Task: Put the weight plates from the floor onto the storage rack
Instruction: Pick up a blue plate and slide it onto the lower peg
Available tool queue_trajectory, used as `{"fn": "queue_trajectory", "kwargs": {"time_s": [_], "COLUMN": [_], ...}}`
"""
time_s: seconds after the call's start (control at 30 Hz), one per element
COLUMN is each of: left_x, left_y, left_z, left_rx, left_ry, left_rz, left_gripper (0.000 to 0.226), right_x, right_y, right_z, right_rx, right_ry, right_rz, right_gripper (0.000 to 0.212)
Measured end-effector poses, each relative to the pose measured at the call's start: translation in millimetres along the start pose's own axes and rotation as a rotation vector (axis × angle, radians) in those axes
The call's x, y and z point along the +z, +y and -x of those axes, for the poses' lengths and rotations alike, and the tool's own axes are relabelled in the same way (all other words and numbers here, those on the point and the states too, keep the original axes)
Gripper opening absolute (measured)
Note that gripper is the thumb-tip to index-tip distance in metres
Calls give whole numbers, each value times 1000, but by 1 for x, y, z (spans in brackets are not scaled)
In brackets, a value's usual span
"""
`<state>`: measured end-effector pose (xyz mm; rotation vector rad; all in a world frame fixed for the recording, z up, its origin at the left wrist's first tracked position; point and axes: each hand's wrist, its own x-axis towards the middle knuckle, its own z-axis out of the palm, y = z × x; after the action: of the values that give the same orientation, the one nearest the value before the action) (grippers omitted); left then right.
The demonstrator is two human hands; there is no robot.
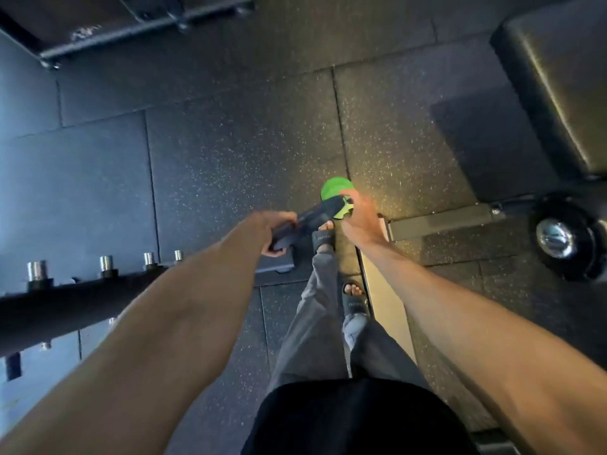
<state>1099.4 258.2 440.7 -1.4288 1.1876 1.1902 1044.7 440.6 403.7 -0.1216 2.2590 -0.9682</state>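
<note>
I hold a dark weight plate [312,220] edge-on above the floor, over my feet. My left hand [277,231] grips its near end with the fingers curled round the rim. My right hand [359,221] holds the far end, where a bright green plate [335,192] shows behind the dark one. Whether the green plate is in my hand or lies on the floor I cannot tell. The storage rack [65,300], a black bar with several chrome pegs [106,264], runs along the lower left.
A padded black bench [558,93] fills the upper right, with its steel base bar [440,223] on the floor. A loaded barbell end [558,238] lies at the right edge. Black machine frame [131,31] at the top left. Speckled rubber floor tiles [230,142] lie ahead.
</note>
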Motion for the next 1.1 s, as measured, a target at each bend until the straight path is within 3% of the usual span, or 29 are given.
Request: {"fn": "queue_trajectory", "kwargs": {"time_s": [0.07, 0.2, 0.33, 0.53, 0.63, 0.7, 0.9, 1.1], "left_x": [-7, -22, -28, -38, -34, -31, -38, -53], "left_y": [-59, -168, -267, -433, -513, -564, -711, -823], "left_z": [10, 21, 51, 69, 76, 74, 58, 71], "left_rx": [-55, -91, -28, 125, 178, 176, 218, 286], "left_ry": [-32, -188, -230, -213, -142, -90, 176, 499], "left_rz": [152, 415, 605, 851, 882, 987, 1297, 1482], "left_gripper": [31, 37, 33, 42, 83, 98, 99, 83], "right_x": [12, 26, 58, 138, 184, 216, 313, 396], "right_y": [-7, -43, -80, -110, -113, -113, -113, -113], "right_z": [29, 80, 130, 231, 282, 323, 446, 547], "right_rx": [-270, -574, -772, -929, -952, -984, -1063, -1140], "right_ry": [-145, -417, -630, -775, -756, -765, -788, -767], "right_rz": [145, 365, 658, 830, 847, 858, 871, 782], "right_gripper": [60, 35, 27, 30, 26, 26, 21, 22]}}
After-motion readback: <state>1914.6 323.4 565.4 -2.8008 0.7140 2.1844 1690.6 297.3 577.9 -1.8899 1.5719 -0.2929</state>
